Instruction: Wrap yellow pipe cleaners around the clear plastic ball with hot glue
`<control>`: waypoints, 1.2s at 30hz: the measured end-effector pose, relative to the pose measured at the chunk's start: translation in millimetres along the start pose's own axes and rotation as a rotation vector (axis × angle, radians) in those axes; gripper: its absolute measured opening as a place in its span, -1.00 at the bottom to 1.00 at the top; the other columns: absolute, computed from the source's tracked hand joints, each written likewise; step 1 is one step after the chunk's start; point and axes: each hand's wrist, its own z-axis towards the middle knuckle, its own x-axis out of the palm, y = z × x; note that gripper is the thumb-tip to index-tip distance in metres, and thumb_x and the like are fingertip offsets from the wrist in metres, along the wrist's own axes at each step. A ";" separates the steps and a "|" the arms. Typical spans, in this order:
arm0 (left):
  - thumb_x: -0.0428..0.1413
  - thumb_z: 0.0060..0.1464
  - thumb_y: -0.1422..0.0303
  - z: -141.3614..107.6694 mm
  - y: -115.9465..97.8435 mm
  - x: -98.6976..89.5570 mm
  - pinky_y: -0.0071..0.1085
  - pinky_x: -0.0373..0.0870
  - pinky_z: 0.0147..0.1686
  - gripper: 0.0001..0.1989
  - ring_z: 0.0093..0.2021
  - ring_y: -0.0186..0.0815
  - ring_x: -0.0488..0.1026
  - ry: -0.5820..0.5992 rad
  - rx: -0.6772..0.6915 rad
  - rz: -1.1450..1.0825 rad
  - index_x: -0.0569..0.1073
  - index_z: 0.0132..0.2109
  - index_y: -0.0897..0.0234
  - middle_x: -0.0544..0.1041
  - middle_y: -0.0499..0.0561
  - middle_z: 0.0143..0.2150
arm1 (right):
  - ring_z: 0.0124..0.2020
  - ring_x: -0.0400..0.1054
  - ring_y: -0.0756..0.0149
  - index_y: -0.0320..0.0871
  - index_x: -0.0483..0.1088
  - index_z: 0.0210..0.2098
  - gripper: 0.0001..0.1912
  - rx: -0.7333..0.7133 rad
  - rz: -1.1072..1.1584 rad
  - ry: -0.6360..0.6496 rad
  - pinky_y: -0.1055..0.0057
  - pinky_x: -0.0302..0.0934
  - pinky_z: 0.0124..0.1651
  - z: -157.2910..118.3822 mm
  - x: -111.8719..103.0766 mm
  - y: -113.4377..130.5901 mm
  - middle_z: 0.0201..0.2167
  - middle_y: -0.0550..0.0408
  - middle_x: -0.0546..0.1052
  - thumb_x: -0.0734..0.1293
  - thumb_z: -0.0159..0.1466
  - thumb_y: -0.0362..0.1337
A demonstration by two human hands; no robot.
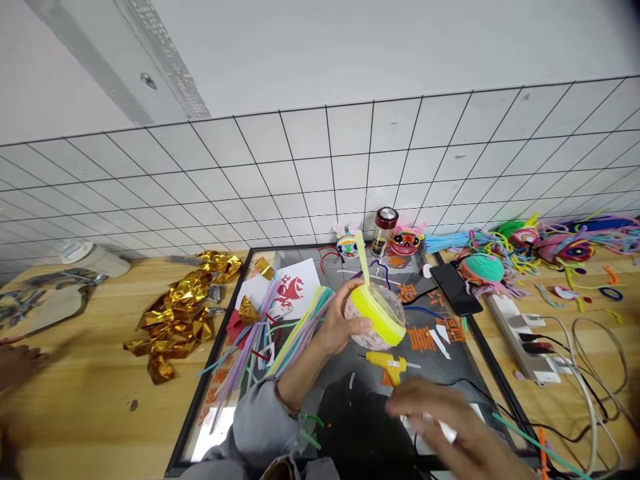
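My left hand (345,323) is closed around a round, clear-topped craft piece (363,337) with a pale pink lower part. A bright yellow fuzzy pipe cleaner band (383,317) runs across it, and one loose end sticks upward. Blurred by motion, my right hand (435,413) is at the lower right, apart from the piece; whether it holds anything is unclear. Between the hands and the frame's centre lies a yellow hot glue gun (387,363) on the dark glass-topped board (360,400). Something white shows under my right hand, mostly hidden.
Pipe cleaners (300,330) and gold foil (185,293) lie to the left. At the back stand a glass flask (384,230) and two decorated craft heads (406,240). A phone (456,289), a power strip (523,337) and cables are right. Another person's hand (23,360) shows far left.
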 end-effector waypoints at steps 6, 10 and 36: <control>0.46 -0.44 0.24 6.6 9.0 -1.0 -0.37 0.36 -0.13 -0.21 -0.15 -0.26 0.42 0.012 -0.040 0.008 0.38 0.03 0.19 0.49 -0.03 -0.12 | 0.30 0.14 -0.15 -0.02 0.22 0.31 -0.48 -0.189 -0.629 -0.434 -0.18 0.09 0.20 75.5 -58.4 -1.0 0.30 -0.22 0.27 0.23 0.38 -0.13; 0.45 -0.41 0.25 11.5 11.7 -4.6 -0.40 0.36 -0.19 -0.25 -0.20 -0.29 0.41 0.053 -0.046 0.040 0.40 0.01 0.20 0.49 -0.04 -0.17 | 0.33 0.06 -0.16 -0.05 0.23 0.28 -0.51 -0.217 -0.720 -0.367 -0.22 0.02 0.19 95.9 -48.2 -23.9 0.32 -0.26 0.19 0.17 0.41 -0.07; 0.44 -0.40 0.27 63.6 20.5 -51.4 -0.45 0.36 -0.27 -0.29 -0.29 -0.35 0.44 0.306 -0.101 0.145 0.41 -0.02 0.20 0.49 -0.07 -0.24 | 0.27 0.24 0.03 -0.07 0.36 0.11 -0.63 -0.316 -0.320 -0.217 0.01 0.20 0.26 144.0 -55.2 -76.6 0.22 -0.15 0.33 0.29 0.34 -0.14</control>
